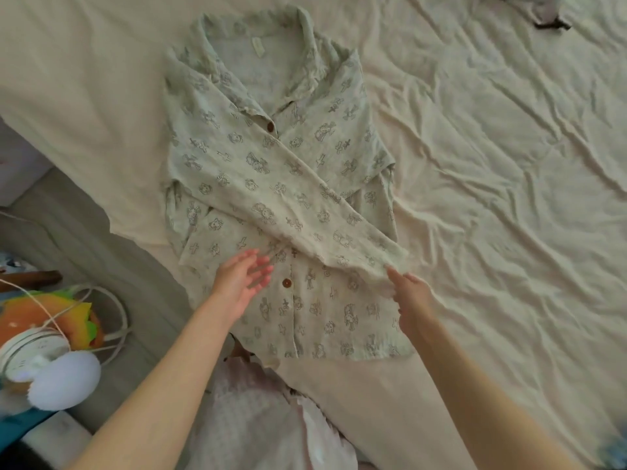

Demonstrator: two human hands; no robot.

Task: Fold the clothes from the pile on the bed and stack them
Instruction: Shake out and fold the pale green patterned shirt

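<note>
Pale green printed shirt (pixel 271 184) lies front-up on cream bed sheet (pixel 492 164), collar far from person, both sleeves folded across chest. Left hand (pixel 242 283) hovers over lower shirt front, fingers straight and spread, gripping nothing. Right hand (pixel 412 300) at cuff (pixel 390 257) of diagonal sleeve; fingertips seem to pinch it, though blur hides contact. Pink-white garment (pixel 258 418) near bottom edge.

Shirt (pixel 271 184) flat on bed (pixel 492 164) center; sleeve (pixel 305 212) across its front; lamp (pixel 51 371) off bed's left edge.
</note>
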